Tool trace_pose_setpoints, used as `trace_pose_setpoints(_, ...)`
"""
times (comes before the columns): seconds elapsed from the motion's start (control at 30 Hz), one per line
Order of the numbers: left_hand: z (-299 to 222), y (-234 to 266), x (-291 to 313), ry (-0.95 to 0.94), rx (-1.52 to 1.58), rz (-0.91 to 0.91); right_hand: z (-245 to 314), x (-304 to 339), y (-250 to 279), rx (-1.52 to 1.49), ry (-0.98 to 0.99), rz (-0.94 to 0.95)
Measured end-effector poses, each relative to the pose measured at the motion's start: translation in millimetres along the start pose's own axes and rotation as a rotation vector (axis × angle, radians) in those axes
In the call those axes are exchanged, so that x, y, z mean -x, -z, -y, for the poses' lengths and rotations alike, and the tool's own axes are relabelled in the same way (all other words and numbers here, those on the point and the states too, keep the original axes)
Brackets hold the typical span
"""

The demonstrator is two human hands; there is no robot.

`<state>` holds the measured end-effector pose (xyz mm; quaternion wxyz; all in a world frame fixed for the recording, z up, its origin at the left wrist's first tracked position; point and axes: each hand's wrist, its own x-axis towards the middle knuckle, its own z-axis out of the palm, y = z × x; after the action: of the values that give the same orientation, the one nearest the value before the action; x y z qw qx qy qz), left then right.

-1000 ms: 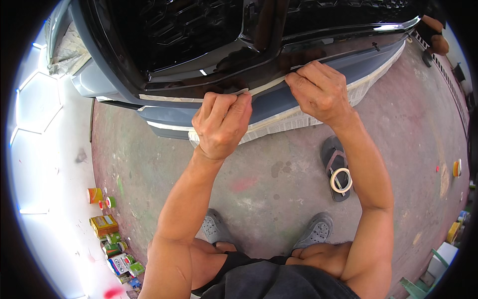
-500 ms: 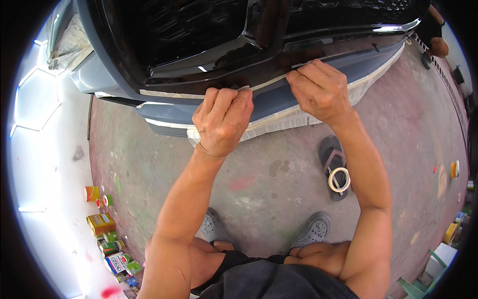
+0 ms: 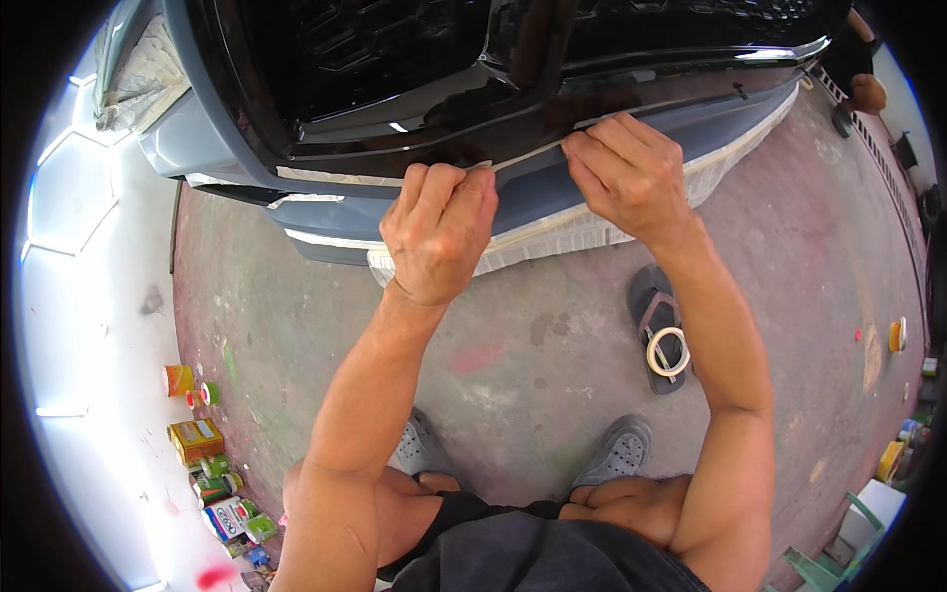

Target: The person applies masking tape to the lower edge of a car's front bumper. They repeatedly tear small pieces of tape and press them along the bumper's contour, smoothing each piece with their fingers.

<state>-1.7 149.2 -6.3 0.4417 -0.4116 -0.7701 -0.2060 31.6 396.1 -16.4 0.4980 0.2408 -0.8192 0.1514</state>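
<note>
A thin strip of cream masking tape (image 3: pixel 530 156) runs between my hands along the seam where the car's black panel (image 3: pixel 395 158) meets the grey-blue panel below. My left hand (image 3: pixel 437 235) is closed in a pinch on the strip, with a small end showing above the fingertips. Farther right, my right hand (image 3: pixel 631 180) pinches the same strip against the edge. More tape lies along the seam left of my left hand. Below, printed paper (image 3: pixel 567 235) is taped along the lower edge of the grey-blue panel (image 3: pixel 533 197).
A tape roll (image 3: pixel 651 359) rests on a dark flip-flop (image 3: pixel 647 288) on the stained floor. Several paint cans (image 3: pixel 212 488) line the left wall. Another person (image 3: pixel 866 94) is at the far right, near a ladder-like rail (image 3: pixel 873 138). A yellow can (image 3: pixel 897 335) stands at right.
Both hands have shifted very slightly up and left in the picture, still pinching the tape. The whole view has shifted a little too.
</note>
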Motion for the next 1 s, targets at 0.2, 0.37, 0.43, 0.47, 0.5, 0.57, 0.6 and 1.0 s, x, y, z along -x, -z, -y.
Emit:
trace_pose_setpoints(0.2, -5.7, -0.4, -1.9, 0.054, 0.009, -0.006, 4.0, -3.1, -1.5, 0.032, -0.047, -0.035)
trace_pose_setpoints(0.37, -9.6, 2.9, -4.0, 0.082, 0.035, 0.008, 6.2, -2.4, -1.2, 0.058, -0.062, -0.016)
trace_pose_setpoints(0.43, -9.1, 2.6, -3.1, 0.076, 0.02, 0.006, 6.4, -2.4, -1.1, 0.061, -0.059, -0.012)
trace_pose_setpoints(0.47, -8.6, 2.2, -2.7, 0.073, 0.013, 0.005, 6.2, -2.3, -1.2, 0.064, -0.056, -0.01)
trace_pose_setpoints(0.5, -8.3, 2.0, -2.6, 0.069, 0.012, 0.002, 6.0, -2.3, -1.3, 0.066, -0.054, -0.008)
trace_pose_setpoints(0.57, -7.4, 1.5, -2.4, 0.063, 0.012, -0.005, 5.7, -3.2, -0.6, 0.07, -0.047, -0.005)
trace_pose_setpoints(0.6, -6.8, 0.9, -2.4, 0.058, 0.006, -0.01, 5.4, -3.6, -0.6, 0.072, -0.044, -0.003)
trace_pose_setpoints(1.0, -9.2, -2.8, -4.5, 0.07, -0.025, -0.05, 9.8, -5.2, -1.9, 0.054, -0.102, -0.022)
